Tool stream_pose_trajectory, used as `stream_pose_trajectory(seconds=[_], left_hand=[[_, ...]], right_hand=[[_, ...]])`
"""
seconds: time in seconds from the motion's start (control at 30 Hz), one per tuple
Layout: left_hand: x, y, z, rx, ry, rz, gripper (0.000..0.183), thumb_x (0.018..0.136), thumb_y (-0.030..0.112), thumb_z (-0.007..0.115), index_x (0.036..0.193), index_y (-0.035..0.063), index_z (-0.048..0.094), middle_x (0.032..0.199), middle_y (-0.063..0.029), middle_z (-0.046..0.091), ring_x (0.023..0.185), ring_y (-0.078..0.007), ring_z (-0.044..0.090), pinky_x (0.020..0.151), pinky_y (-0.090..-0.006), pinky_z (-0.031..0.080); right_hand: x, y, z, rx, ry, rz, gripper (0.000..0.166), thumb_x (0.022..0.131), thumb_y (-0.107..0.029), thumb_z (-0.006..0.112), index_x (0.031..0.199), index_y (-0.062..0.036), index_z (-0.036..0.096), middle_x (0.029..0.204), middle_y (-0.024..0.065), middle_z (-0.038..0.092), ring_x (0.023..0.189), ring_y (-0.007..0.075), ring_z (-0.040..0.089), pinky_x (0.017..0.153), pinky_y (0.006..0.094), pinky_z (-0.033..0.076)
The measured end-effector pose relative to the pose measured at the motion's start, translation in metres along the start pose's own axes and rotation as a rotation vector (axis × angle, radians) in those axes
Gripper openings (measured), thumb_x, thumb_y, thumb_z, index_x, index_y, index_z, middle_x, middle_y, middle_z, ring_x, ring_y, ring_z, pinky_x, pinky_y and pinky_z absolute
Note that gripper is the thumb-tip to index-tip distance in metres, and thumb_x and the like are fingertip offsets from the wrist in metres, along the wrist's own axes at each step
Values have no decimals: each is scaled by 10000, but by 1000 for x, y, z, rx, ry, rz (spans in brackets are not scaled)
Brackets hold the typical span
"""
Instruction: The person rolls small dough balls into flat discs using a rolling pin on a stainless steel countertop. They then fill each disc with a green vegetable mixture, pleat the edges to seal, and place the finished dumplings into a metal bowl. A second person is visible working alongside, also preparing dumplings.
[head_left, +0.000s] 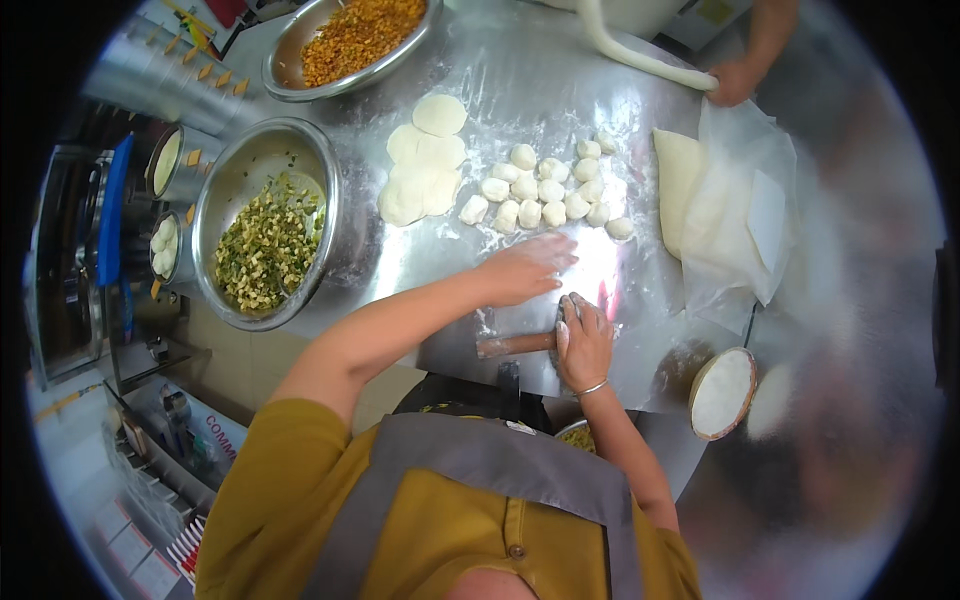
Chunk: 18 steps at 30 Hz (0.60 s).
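My left hand (531, 268) is stretched over the steel table (442, 300), palm down and slightly blurred, just below the floured dough balls (551, 190). It appears empty, with its fingers apart. At the near edge, my right hand (585, 341) lies over the right end of a short wooden rolling pin (517, 345); its fingers point away from me and the covered end is hidden. Flat dough rounds (424, 169) overlap left of the balls. A plastic sheet (739, 225) partly covers a large piece of dough (679, 176) on the right.
Steel bowls of chopped green filling (270, 244) and orange-brown filling (360, 37) stand at left and far left. A bowl of white flour (722, 394) is at the near right. At the upper right, another person's hand (733, 81) holds a long dough rope (645, 64).
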<state>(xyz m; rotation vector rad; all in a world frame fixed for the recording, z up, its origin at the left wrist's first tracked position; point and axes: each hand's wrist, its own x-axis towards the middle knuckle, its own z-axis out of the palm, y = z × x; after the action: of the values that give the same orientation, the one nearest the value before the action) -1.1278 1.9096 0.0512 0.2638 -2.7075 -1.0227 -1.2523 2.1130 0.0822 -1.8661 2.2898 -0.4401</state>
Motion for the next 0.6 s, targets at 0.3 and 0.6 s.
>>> stream_pose_trajectory(seconds=[0.3, 0.6], left_hand=[[-48, 17, -10, 21, 176, -445, 442, 809, 168, 777, 1214, 66, 633, 1185, -139, 628, 1156, -346, 567, 973, -434, 476], [-17, 50, 45, -296, 252, -524, 172, 802, 129, 707, 940, 28, 694, 985, -205, 693, 922, -405, 660, 804, -480, 520]], right_hand=[[16, -9, -6, -116, -28, 39, 532, 904, -233, 608, 1401, -54, 547, 1446, 115, 530, 1337, 286, 485, 1086, 477, 344], [64, -11, 3, -207, 59, 182, 496, 984, -244, 536, 1441, -55, 497, 1455, 139, 511, 1374, 311, 443, 1113, 516, 317]])
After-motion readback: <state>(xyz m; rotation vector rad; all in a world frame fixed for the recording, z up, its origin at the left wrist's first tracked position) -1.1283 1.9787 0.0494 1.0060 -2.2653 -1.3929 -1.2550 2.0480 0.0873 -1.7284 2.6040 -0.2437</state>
